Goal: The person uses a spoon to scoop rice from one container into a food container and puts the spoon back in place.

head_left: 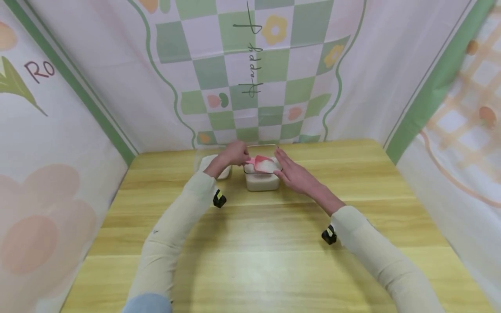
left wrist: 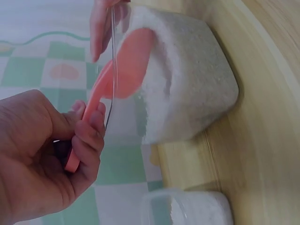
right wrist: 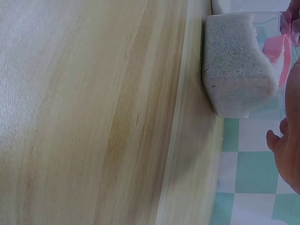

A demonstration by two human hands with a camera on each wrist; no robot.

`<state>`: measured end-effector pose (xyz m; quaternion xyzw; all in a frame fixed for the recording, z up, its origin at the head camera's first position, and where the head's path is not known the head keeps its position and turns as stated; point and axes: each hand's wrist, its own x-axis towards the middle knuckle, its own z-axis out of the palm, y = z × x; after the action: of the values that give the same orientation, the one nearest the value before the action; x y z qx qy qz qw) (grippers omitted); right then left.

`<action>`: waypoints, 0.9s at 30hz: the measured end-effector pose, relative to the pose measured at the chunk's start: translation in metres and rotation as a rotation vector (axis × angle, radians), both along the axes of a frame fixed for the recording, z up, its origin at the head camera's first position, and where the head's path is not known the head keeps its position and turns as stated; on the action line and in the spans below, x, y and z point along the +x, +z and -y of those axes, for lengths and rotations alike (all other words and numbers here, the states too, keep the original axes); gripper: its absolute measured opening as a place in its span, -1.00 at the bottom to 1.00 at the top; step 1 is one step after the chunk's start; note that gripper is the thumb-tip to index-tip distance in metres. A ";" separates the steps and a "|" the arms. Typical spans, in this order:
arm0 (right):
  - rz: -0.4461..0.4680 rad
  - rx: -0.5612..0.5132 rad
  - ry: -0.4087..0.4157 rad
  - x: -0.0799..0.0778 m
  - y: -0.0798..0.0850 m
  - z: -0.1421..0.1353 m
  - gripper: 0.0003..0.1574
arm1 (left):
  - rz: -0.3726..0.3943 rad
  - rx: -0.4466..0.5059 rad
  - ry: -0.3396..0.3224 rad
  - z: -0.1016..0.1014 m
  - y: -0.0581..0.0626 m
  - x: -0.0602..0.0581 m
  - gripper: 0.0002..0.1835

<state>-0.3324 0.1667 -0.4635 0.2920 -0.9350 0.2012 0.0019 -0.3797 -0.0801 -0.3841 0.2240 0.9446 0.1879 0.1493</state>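
A clear rectangular container (head_left: 262, 183) of white rice stands near the table's back edge. My left hand (head_left: 235, 153) grips the handle of a pink scoop (left wrist: 133, 63), fingers curled round it in the left wrist view. The scoop's bowl dips inside the container's rim, against the rice (right wrist: 239, 65); white grains show in it in the right wrist view. My right hand (head_left: 295, 174) lies along the container's right side with its fingers extended, at the rim. Part of the right hand is cut off in the right wrist view.
Left of the rice container stands a second clear container (left wrist: 206, 208) with white contents, partly hidden by my left forearm in the head view. A checkered cloth (head_left: 242, 78) hangs behind the wooden table (head_left: 254, 252).
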 end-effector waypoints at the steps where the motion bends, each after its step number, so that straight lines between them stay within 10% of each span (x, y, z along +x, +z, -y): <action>1: -0.001 -0.002 0.002 0.000 0.000 0.000 -0.13 | 0.010 0.020 0.004 0.003 -0.001 0.000 -0.72; 27: -0.004 -0.008 0.016 -0.002 -0.002 -0.002 -0.13 | 0.350 0.518 0.137 0.059 -0.014 0.011 -0.72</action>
<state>-0.3346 0.1686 -0.4658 0.2998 -0.9319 0.2042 0.0032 -0.3691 -0.1395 -0.3985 0.1546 0.8382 0.4674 0.2347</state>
